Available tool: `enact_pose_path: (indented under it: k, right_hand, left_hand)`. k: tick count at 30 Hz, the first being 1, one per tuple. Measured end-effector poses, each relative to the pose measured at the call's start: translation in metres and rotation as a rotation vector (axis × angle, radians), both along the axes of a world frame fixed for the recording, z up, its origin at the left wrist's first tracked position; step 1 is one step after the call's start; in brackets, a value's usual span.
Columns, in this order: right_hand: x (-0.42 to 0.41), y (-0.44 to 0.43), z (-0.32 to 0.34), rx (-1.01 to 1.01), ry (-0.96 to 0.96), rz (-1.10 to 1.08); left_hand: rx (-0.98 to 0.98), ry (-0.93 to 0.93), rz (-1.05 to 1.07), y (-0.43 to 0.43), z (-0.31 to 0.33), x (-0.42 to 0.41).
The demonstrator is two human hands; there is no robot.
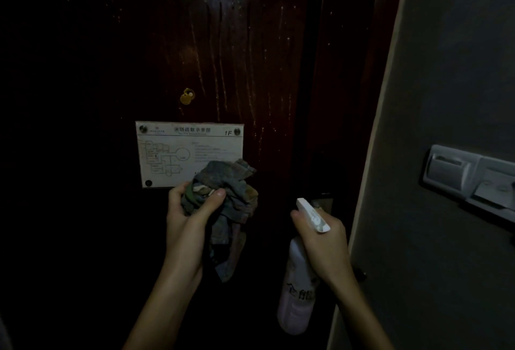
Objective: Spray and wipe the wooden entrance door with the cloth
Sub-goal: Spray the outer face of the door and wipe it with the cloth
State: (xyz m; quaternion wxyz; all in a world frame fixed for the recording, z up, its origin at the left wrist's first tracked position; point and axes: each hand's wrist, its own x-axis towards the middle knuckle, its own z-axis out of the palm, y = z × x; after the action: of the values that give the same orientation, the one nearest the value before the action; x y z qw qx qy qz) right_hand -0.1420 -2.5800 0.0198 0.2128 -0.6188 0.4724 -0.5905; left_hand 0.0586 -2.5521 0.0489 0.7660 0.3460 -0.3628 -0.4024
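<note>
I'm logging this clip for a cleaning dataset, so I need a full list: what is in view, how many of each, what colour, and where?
Wooden door: one, dark reddish brown, fills the left and centre, streaked with running drips.
Peephole cover: one, brass yellow, on the door above the plaque.
Evacuation plaque: one, white, mid-door, marked 1F.
Door lock plate: one, dark, at the door's right edge, too dim to detail.
Wall: one, grey, right side.
Card-switch panel: one, grey, on the wall.
Cloth: one, grey-blue, bunched, overlapping the plaque's lower right corner.
Spray bottle: one, white, lower centre-right, nozzle toward the door.
Left hand: grip closed on the cloth.
Right hand: grip closed on the spray bottle.
</note>
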Motion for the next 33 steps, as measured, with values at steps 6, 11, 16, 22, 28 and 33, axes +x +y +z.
enact_pose_path:
  k: [6,11,16,22,28,33]
  right_hand:
    - [0.003,-0.001,-0.008,0.026,-0.048,-0.009]
    - [0.005,-0.005,-0.006,-0.046,-0.032,0.045]
    - [0.012,-0.007,-0.002,0.002,-0.078,0.008]
    - [0.015,-0.009,-0.001,-0.101,-0.094,-0.001]
    - [0.011,-0.011,0.006,-0.088,-0.118,-0.028]
    - [0.012,-0.012,0.017,-0.210,-0.116,-0.019]
  left_hand:
    - [0.018,0.011,0.047,0.001,-0.001,0.010]
    - [0.010,0.016,0.087,0.003,0.000,0.017]
    - [-0.006,0.020,0.083,0.004,0.002,0.020]
    - [0.002,-0.002,0.097,0.002,0.001,0.025]
    - [-0.004,-0.002,0.097,0.002,0.004,0.024]
    - [-0.025,-0.009,0.084,0.004,0.013,0.021]
